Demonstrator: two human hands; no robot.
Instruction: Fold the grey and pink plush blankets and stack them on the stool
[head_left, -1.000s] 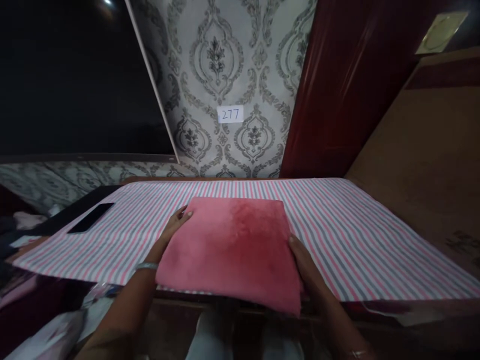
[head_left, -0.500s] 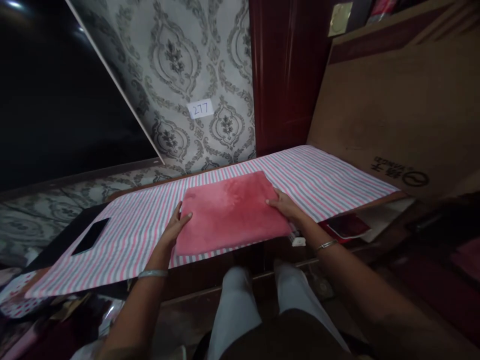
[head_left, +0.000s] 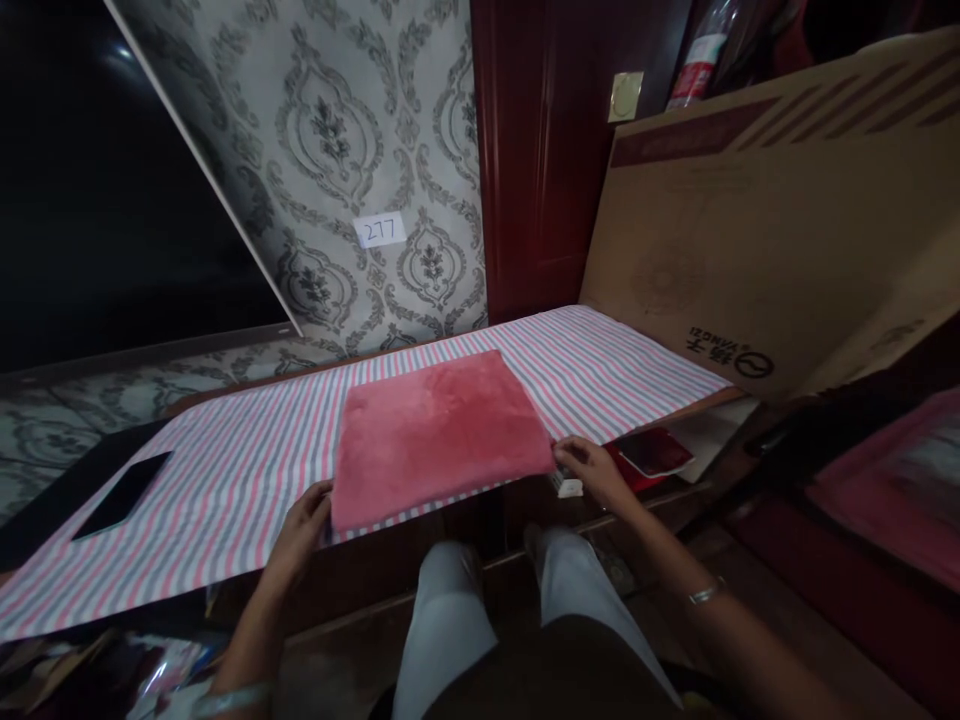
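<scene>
Soft, light, floppy folded pink towel on the table, best pinched at near corners: left hand fingers gripping 7 o'clock corner, right hand fingers gripping 4 o'clock corner.

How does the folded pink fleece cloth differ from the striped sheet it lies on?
The folded pink fleece cloth is one plain colour and looks plush; the pink, grey and white striped sheet is patterned and flat-woven. The cloth is a compact folded rectangle, while the sheet is spread along the whole surface. The left hand and right hand meet the cloth's near corners. Both are fabric and lie flat.
</scene>
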